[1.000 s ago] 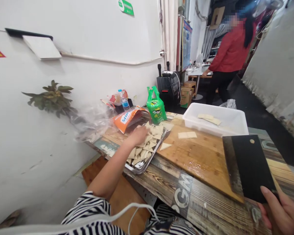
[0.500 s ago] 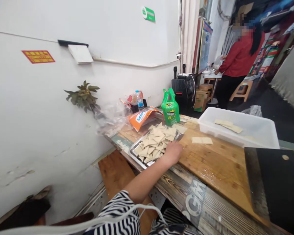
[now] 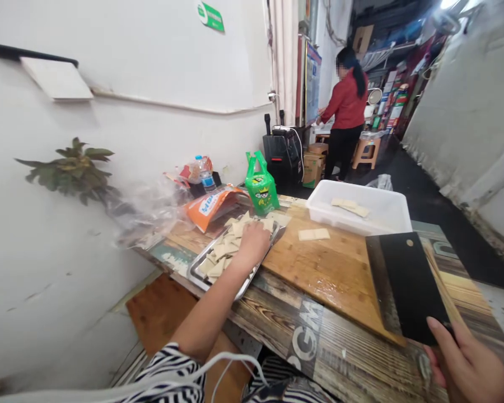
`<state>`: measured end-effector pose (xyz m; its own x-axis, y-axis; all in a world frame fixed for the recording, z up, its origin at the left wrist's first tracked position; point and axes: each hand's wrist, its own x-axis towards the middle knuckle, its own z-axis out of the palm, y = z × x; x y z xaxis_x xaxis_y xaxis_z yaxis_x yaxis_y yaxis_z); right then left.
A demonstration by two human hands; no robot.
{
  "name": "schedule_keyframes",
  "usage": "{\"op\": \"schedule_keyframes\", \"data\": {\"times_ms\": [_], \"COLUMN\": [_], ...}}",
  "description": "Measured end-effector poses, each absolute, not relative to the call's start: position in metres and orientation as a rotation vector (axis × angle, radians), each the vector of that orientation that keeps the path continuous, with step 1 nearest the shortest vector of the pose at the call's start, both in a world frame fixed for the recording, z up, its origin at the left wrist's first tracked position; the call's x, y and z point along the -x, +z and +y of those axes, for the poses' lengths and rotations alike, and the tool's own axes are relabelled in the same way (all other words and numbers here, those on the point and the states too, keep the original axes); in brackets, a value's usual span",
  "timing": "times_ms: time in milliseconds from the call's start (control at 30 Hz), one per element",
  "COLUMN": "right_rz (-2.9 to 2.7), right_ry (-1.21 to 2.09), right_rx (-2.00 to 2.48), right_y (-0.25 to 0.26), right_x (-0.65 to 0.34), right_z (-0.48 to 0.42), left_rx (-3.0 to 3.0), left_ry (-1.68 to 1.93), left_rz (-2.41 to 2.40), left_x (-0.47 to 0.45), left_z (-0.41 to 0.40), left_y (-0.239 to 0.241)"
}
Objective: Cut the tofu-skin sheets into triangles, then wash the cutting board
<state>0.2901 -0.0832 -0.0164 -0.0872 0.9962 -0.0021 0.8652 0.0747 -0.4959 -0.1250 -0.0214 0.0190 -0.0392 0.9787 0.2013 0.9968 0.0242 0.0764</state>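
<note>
My left hand point(image 3: 255, 242) is on the right part of a heap of pale, flat, mostly triangular pieces point(image 3: 222, 249). The heap fills a metal tray point(image 3: 240, 292). The back of this hand faces me and its fingertips are hidden, so I cannot tell whether it grips a piece. At lower right, my right hand point(image 3: 472, 358) is closed on the handle end of a black-bladed cleaver point(image 3: 414, 285). The cleaver's broad blade extends over the right end of a wooden cutting board point(image 3: 319, 274). A pale rectangular strip point(image 3: 314, 234) lies near the board's far edge.
Behind the board stands a white plastic tub point(image 3: 382, 223) with pale strips inside. A green bag point(image 3: 262, 193), an orange packet point(image 3: 212, 204) and a water bottle point(image 3: 205, 174) are beyond the tray. Further back, a person in red point(image 3: 348, 106) stands by a stool point(image 3: 366, 153).
My left hand has moved from the tray's right edge onto the heap. My view has turned right, bringing my right hand and more of the cleaver into sight.
</note>
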Motion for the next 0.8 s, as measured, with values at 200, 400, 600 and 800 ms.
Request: {"op": "schedule_keyframes", "data": {"times_ms": [200, 400, 600, 800], "right_rz": [-1.842, -2.05, -2.472, -2.726], "right_ry": [0.931, 0.748, 0.272, 0.146], "right_rx": [1.822, 1.788, 1.839, 1.771], "right_y": [0.017, 0.043, 0.074, 0.076], "right_x": [-0.269, -0.255, -0.223, -0.208], "right_z": [-0.091, -0.08, -0.052, -0.043], "left_rx": [2.526, 2.55, 2.576, 2.505], "left_ry": [-0.365, -0.333, -0.357, -0.473], "left_rz": [-1.963, -2.025, -2.016, -1.965], "left_x": [0.068, 0.044, 0.023, 0.009], "left_z": [0.039, 0.044, 0.0, -0.029], "left_y": [-0.009, 0.003, -0.001, -0.016]}}
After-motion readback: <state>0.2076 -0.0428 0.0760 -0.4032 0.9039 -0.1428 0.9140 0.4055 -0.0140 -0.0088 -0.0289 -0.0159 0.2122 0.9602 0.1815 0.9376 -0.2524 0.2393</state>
